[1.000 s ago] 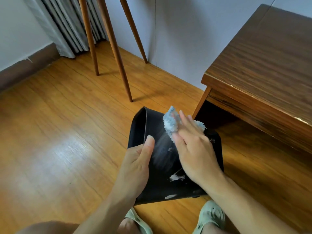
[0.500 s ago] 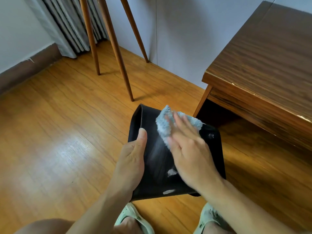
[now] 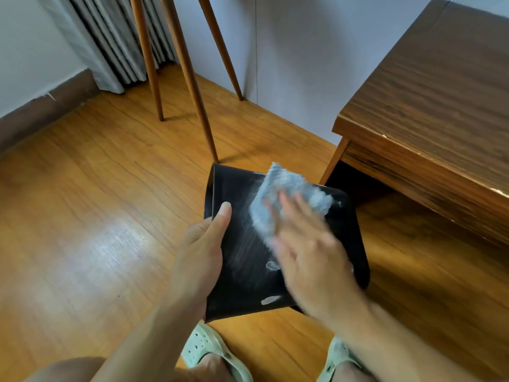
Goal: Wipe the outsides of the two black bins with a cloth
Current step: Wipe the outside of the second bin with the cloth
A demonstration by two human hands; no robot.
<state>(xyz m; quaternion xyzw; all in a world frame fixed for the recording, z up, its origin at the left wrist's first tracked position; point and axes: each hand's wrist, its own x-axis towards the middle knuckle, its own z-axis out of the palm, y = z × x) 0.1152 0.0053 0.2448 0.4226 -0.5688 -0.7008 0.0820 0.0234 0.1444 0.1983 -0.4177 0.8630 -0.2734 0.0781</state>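
One black bin [image 3: 242,260] lies tipped on its side above the floor, its broad outer face turned up, with pale smears and a few light marks on it. My left hand [image 3: 199,252] grips its left edge, thumb on the top face. My right hand [image 3: 308,255], blurred by motion, presses a fluffy light-blue cloth [image 3: 283,194] flat against the upper part of that face. A second bin is not in sight.
A dark wooden table [image 3: 429,114] stands at the right, its corner close to the bin. Three slim wooden legs [image 3: 192,86] rise behind the bin. Grey curtains [image 3: 118,40] hang at the back left. My feet in pale green clogs [image 3: 209,351] rest on the wooden floor.
My right hand has slid the cloth across the bin's upper face, the cloth now spread wider toward the far rim. My left hand keeps its hold on the left edge.
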